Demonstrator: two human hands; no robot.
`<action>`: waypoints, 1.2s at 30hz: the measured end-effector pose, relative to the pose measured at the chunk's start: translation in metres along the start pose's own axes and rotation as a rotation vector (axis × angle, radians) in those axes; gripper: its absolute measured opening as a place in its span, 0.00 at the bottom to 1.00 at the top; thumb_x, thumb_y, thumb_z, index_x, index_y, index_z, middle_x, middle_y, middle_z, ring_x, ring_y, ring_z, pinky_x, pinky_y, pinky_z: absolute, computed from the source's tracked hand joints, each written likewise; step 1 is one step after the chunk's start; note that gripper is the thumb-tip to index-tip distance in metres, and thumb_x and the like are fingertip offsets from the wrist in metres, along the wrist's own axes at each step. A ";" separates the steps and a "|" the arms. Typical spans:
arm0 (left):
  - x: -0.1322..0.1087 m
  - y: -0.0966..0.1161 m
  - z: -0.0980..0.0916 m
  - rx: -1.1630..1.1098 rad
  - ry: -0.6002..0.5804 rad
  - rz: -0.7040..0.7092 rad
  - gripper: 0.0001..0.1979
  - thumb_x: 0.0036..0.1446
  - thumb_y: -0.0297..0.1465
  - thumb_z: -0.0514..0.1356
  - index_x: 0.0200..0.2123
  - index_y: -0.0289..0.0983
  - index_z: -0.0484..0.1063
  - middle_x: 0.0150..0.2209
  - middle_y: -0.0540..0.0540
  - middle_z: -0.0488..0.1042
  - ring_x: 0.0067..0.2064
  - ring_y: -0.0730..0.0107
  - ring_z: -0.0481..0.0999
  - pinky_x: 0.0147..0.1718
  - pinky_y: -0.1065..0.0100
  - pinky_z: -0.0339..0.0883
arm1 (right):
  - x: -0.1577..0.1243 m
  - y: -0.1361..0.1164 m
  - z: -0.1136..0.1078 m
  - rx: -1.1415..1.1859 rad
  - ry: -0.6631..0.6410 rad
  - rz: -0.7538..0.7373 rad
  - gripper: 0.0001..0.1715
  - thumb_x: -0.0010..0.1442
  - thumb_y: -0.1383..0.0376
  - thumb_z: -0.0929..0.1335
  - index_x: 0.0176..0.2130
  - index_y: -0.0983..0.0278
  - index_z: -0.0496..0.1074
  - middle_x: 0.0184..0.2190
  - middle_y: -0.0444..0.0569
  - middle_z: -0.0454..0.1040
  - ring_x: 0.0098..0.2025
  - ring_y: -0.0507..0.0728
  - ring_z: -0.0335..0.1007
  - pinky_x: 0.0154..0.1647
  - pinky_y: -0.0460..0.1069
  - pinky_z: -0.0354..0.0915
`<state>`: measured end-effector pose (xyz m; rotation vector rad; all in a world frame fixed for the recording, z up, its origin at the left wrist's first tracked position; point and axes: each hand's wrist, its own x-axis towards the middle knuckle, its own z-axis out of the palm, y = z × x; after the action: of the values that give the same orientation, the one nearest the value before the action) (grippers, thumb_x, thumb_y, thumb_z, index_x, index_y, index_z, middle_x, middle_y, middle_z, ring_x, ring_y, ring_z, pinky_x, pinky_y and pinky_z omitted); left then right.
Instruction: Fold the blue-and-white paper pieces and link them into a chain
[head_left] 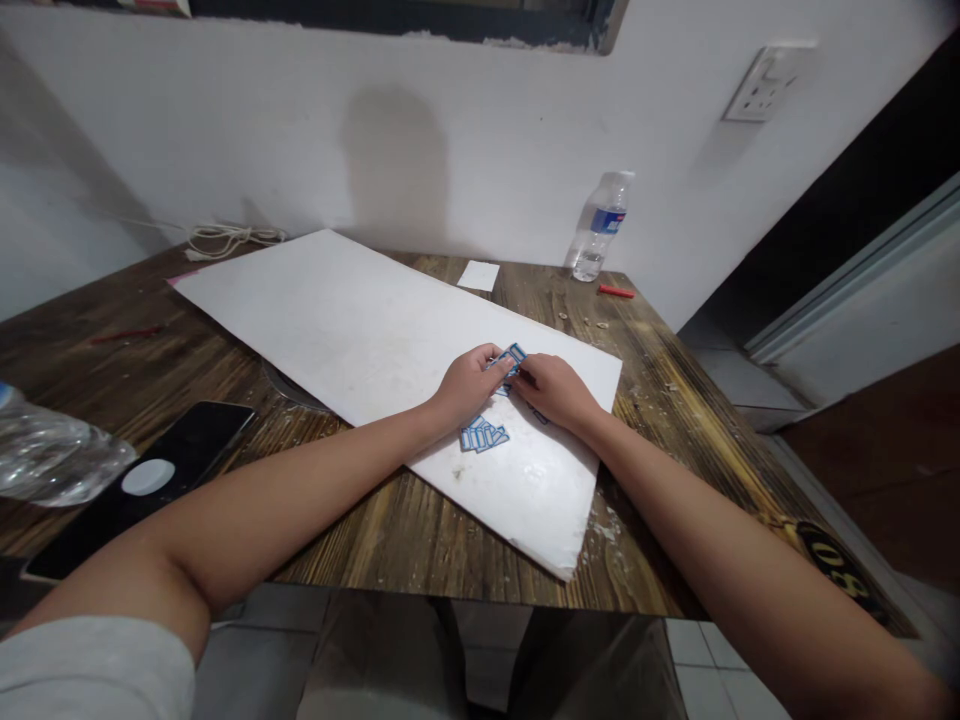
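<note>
1. Head view. Left hand (469, 385) and right hand (551, 390) together, fingertips meeting; both clamped on a small blue-and-white cut paper strip (510, 360), held just ahead of the fingers.
2. Hands rest over a large white foam board (337, 320), which lies tilted across a dark brown wood-grain desk (375, 530).
3. Just below the left hand, on the board: a cluster of similar blue-and-white paper pieces (480, 435). Further small blue bits lie under and beside the right hand; too small to resolve.
4. Ahead of the hands, on the desk: a white paper square (478, 275), a clear plastic water bottle with a blue label (600, 228), and a short red stick (616, 291).
5. Well left of the left hand: a black smartphone (180, 460) and a crumpled clear plastic bottle (52, 450).
</note>
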<state>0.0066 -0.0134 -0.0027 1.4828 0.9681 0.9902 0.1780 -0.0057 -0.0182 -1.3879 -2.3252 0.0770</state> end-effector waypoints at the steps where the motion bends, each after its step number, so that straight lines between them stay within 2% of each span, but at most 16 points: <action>1: 0.000 0.000 0.000 0.000 -0.001 -0.001 0.11 0.60 0.37 0.57 0.29 0.37 0.64 0.19 0.56 0.59 0.20 0.80 0.55 0.21 0.72 0.45 | 0.000 0.000 0.000 0.000 0.000 0.001 0.09 0.64 0.64 0.64 0.37 0.63 0.73 0.33 0.50 0.77 0.34 0.56 0.68 0.35 0.49 0.52; 20: 0.002 -0.002 -0.001 0.039 -0.005 0.048 0.12 0.60 0.39 0.57 0.29 0.37 0.64 0.19 0.56 0.60 0.21 0.80 0.56 0.22 0.71 0.49 | 0.000 -0.001 -0.001 0.006 0.001 0.003 0.09 0.64 0.64 0.64 0.38 0.63 0.73 0.34 0.50 0.77 0.34 0.56 0.68 0.35 0.49 0.53; 36: 0.001 0.000 -0.001 0.011 -0.009 0.008 0.11 0.62 0.36 0.57 0.29 0.37 0.64 0.18 0.55 0.59 0.18 0.81 0.56 0.21 0.71 0.47 | -0.001 0.000 0.000 0.004 0.010 -0.004 0.09 0.64 0.64 0.64 0.38 0.64 0.73 0.34 0.50 0.77 0.35 0.56 0.68 0.35 0.49 0.53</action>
<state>0.0062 -0.0123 -0.0026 1.5001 0.9639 0.9847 0.1780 -0.0063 -0.0184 -1.3779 -2.3182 0.0731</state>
